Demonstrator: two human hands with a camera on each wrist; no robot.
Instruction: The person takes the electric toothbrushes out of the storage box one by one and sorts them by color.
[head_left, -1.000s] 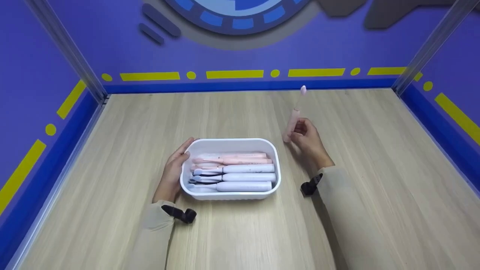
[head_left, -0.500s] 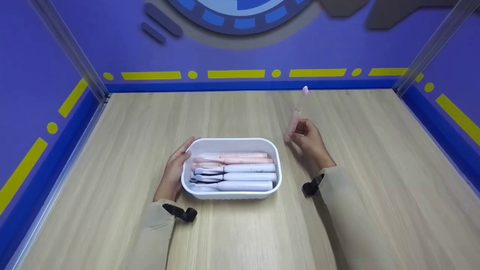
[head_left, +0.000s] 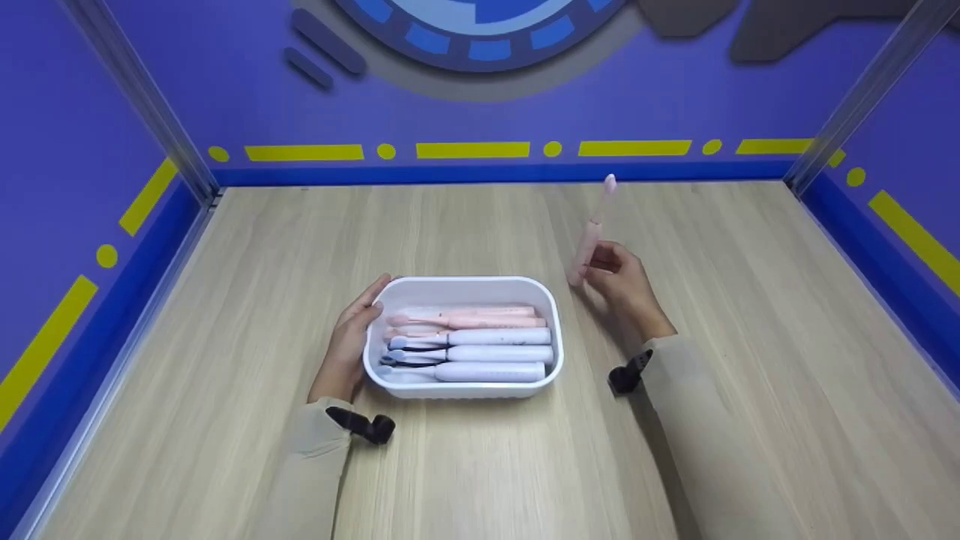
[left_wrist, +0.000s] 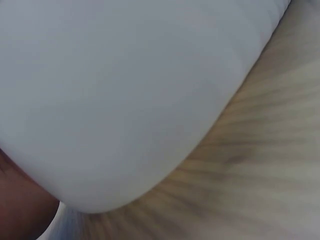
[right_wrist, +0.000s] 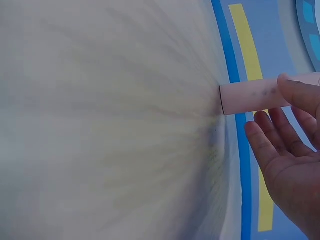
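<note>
Tabletop (head_left: 450, 229) unchanged; fingers (head_left: 613, 250) still pinch upright pink toothbrush (head_left: 587, 244).

A pale wood-grained bench (head_left: 225, 337) hemmed in by purple-blue walls (head_left: 472, 120)
From where I stand, yellow dashes and dots (head_left: 472, 150) run along all three sides above a deep-blue band (head_left: 487, 174). Higher up at the back sits a big round emblem (head_left: 489, 50) in blues, brownish shapes (head_left: 795, 37) to its right. Silvery posts (head_left: 139, 97) mark both far corners, and soft light falls across the bench.
</note>
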